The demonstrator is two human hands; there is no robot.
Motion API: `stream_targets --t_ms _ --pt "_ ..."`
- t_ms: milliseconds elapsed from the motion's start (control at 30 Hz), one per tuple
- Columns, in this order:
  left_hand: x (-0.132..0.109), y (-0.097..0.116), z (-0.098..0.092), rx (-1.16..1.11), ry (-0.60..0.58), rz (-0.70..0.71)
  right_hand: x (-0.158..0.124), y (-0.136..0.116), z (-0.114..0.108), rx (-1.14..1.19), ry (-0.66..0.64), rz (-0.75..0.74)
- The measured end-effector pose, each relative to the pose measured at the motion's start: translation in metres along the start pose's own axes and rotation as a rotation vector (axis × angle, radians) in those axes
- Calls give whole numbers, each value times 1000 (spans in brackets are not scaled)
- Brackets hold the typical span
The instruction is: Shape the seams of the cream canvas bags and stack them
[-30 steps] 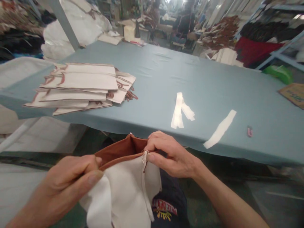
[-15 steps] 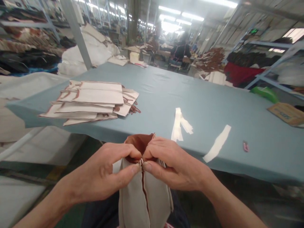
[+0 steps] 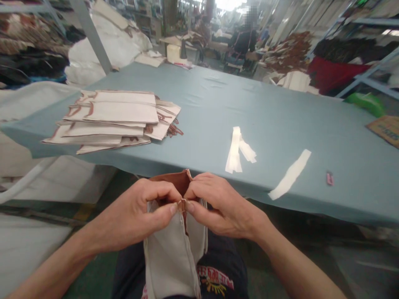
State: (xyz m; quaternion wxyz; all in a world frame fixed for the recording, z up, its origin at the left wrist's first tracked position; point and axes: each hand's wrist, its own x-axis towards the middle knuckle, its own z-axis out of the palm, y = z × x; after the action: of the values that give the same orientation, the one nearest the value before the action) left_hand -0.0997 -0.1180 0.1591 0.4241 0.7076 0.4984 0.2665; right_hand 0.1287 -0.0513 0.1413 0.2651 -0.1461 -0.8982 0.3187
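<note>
A cream fabric bag [image 3: 166, 253] with a brown lining hangs upright in front of me, at the table's near edge. My left hand [image 3: 149, 209] pinches the top rim just left of a seam, thumb outside and fingers inside the opening. On the other side of that seam, my right hand [image 3: 215, 203] pinches the rim the same way, and the thumbs almost meet. The brown lining [image 3: 171, 180] shows behind my fingers. Below the grip, the seam edges stand slightly apart with brown between them. The fingertips inside the bag are partly hidden.
A blue-green table [image 3: 205, 112] spans the view. On it lie a stack of cream pieces with brown edging [image 3: 121, 108], white strips [image 3: 235, 153], another white strip [image 3: 291, 174] and a small pink object [image 3: 329, 178]. A person [image 3: 243, 41] sits far behind, near piled material.
The bag has tilted and shifted a little left, its seam edges now spread differently below my thumbs. Both hands keep pinching the rim. The view has tipped downward.
</note>
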Motion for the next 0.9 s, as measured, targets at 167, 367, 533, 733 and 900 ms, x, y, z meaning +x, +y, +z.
stream_targets --t_ms 167,367,533,733,900 --pt "2 8 3 54 56 35 -5 2 1 38 24 23" --pt "2 10 2 -52 -24 -21 -5 0 0 39 67 2" --pt "4 3 2 -52 -89 -129 -6 2 3 6 64 -45" --pt "7 10 -2 164 -40 -12 -7 0 6 -170 50 -39" --pt "7 10 -3 201 -30 63 -5 5 11 -306 58 -44"
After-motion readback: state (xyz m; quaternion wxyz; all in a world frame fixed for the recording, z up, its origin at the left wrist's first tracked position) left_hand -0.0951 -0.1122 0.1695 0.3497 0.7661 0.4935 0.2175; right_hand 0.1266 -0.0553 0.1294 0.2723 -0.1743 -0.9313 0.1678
